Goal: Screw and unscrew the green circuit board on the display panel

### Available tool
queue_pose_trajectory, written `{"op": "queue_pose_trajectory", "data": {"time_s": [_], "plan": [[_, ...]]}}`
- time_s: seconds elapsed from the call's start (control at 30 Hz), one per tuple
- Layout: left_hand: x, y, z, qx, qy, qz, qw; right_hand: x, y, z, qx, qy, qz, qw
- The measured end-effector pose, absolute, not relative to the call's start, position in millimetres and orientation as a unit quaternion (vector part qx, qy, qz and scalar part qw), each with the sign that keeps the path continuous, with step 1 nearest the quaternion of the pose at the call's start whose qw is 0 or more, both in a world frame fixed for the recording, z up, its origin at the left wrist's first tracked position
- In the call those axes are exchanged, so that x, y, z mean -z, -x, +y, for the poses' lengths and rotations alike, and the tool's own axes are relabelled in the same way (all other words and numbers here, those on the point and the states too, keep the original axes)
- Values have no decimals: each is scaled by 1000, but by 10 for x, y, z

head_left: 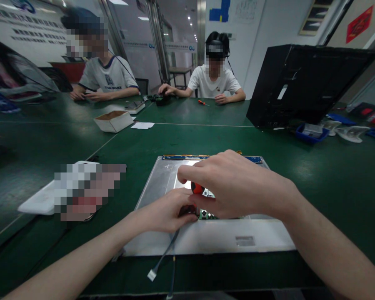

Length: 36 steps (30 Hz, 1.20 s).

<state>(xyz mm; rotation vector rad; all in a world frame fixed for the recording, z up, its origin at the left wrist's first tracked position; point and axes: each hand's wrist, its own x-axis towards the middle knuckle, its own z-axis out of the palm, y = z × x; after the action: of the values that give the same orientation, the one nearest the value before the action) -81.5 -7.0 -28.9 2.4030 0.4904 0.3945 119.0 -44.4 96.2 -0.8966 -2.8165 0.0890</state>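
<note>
A flat silvery metal panel (212,237) lies on the green table, with a blue circuit strip (181,157) along its far edge. My right hand (234,187) is closed on the red and black handle of a screwdriver (197,188), over the panel's middle. Partly hidden beneath that hand is a green circuit board (206,215). My left hand (171,208) has its fingers bent together at the board's left edge, below the handle; what they hold is hidden. A dark cable with a white connector (151,274) runs from under my left hand past the panel's near edge.
A white box (114,121) stands at the back left, above a white object (39,200) on the left. A large black monitor (303,85) and a blue tray (312,132) are at the right. People sit across the green table (328,179).
</note>
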Motion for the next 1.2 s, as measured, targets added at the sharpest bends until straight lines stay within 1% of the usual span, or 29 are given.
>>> {"op": "queue_pose_trajectory", "data": {"time_s": [0.27,0.7,0.97,1.2], "plan": [[297,827,-44,-151,-915,173,332,-965,-1196,-443,-21,305,-947,100],[299,817,-69,-154,-920,180,313,-956,-1187,-442,-12,314,-945,87],[275,802,-63,-153,-915,175,330,-991,-1180,-467,-41,302,-949,78],[310,820,-81,-154,-916,198,314,-959,-1190,-446,-16,301,-949,93]]}}
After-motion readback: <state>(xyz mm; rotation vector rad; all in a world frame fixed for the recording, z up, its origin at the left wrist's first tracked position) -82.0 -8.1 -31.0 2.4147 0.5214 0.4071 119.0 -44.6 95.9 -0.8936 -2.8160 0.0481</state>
